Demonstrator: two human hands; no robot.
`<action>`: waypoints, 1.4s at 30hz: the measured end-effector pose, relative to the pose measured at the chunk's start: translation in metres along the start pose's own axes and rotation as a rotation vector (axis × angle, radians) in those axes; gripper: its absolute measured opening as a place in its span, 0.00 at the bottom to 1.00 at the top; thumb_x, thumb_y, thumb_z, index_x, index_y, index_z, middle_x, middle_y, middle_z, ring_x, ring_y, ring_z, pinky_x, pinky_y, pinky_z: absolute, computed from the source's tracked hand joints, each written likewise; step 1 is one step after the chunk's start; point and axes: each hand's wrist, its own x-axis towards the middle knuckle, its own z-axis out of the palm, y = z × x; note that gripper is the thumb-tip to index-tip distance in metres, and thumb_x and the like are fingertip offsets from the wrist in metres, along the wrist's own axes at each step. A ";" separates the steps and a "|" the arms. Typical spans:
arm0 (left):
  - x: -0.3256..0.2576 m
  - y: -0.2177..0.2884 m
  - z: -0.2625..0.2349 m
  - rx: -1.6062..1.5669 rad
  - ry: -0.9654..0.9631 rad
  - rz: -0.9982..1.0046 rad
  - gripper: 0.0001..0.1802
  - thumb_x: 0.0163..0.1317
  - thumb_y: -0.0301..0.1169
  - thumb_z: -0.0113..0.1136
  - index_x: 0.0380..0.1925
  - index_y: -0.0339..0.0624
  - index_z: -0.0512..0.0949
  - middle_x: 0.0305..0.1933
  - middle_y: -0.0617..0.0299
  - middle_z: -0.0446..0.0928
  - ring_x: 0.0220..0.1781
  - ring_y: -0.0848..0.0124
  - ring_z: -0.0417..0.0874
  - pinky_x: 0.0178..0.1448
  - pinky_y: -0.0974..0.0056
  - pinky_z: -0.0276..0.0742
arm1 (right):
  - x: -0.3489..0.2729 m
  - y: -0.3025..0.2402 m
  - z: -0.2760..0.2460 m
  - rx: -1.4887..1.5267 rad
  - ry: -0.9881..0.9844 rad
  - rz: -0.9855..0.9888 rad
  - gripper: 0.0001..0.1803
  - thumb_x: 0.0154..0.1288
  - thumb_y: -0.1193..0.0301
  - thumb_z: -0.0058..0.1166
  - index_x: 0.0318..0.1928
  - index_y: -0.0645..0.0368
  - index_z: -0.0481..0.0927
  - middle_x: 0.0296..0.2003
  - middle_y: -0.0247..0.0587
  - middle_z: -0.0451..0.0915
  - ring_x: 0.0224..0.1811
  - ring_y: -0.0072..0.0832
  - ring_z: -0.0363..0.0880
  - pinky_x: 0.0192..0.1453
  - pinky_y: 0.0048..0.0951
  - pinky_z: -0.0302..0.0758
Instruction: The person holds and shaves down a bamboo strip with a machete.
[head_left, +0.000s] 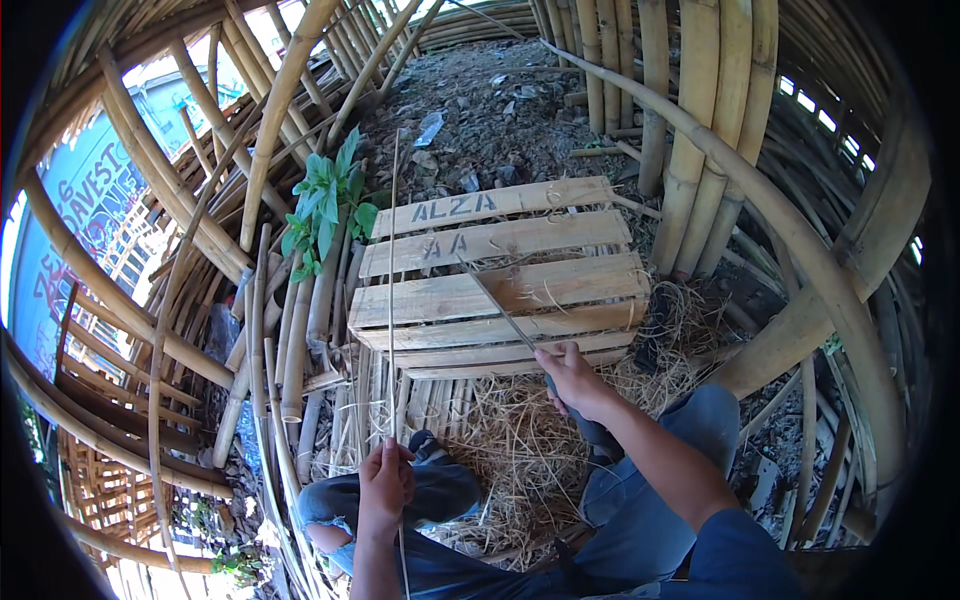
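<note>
My left hand (385, 482) is closed around a long, thin bamboo strip (393, 300). The strip stands nearly upright in view, its upper end reaching past the wooden crate (580, 283) and its lower end passing down by my lap. In my right hand (575, 380) is a knife (503, 311) with a long narrow blade, its tip pointing up and left over the crate's slats. The blade is apart from the strip. Pale curled shavings (525, 430) lie heaped between my legs, below the crate.
Bamboo poles (290, 350) lie stacked at the left beside a leafy green plant (325, 200). A thick bent bamboo pole (790, 220) arches across the right side. Upright bamboo posts (715, 130) stand behind it. Rough soil (460, 110) with litter lies beyond the crate.
</note>
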 end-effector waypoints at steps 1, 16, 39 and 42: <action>0.007 -0.003 -0.003 -0.017 -0.023 -0.022 0.20 0.72 0.44 0.41 0.26 0.42 0.70 0.14 0.73 0.57 0.11 0.83 0.55 0.14 0.74 0.46 | -0.005 -0.001 -0.003 -0.014 0.014 0.004 0.38 0.67 0.51 0.46 0.61 0.68 0.49 0.16 0.38 0.68 0.10 0.24 0.67 0.11 0.28 0.63; 0.016 -0.023 -0.006 -0.020 -0.044 -0.094 0.20 0.73 0.43 0.40 0.27 0.42 0.69 0.14 0.73 0.57 0.11 0.83 0.55 0.13 0.74 0.48 | -0.063 0.024 -0.085 0.127 0.463 0.007 0.25 0.69 0.51 0.45 0.50 0.60 0.61 0.16 0.37 0.69 0.08 0.23 0.65 0.10 0.25 0.63; -0.007 -0.053 0.043 -0.135 -0.442 -0.258 0.15 0.72 0.40 0.41 0.34 0.42 0.70 0.19 0.71 0.58 0.16 0.82 0.54 0.18 0.75 0.48 | -0.066 0.032 -0.024 -0.451 0.503 -0.543 0.14 0.56 0.65 0.62 0.21 0.60 0.76 0.12 0.34 0.73 0.13 0.23 0.72 0.18 0.29 0.66; -0.014 -0.050 0.053 -0.237 -0.526 -0.345 0.15 0.73 0.41 0.39 0.35 0.43 0.68 0.20 0.71 0.58 0.18 0.81 0.54 0.20 0.74 0.50 | -0.075 0.036 0.005 -0.564 0.362 -0.689 0.06 0.50 0.71 0.60 0.23 0.57 0.76 0.13 0.39 0.74 0.14 0.33 0.76 0.19 0.33 0.69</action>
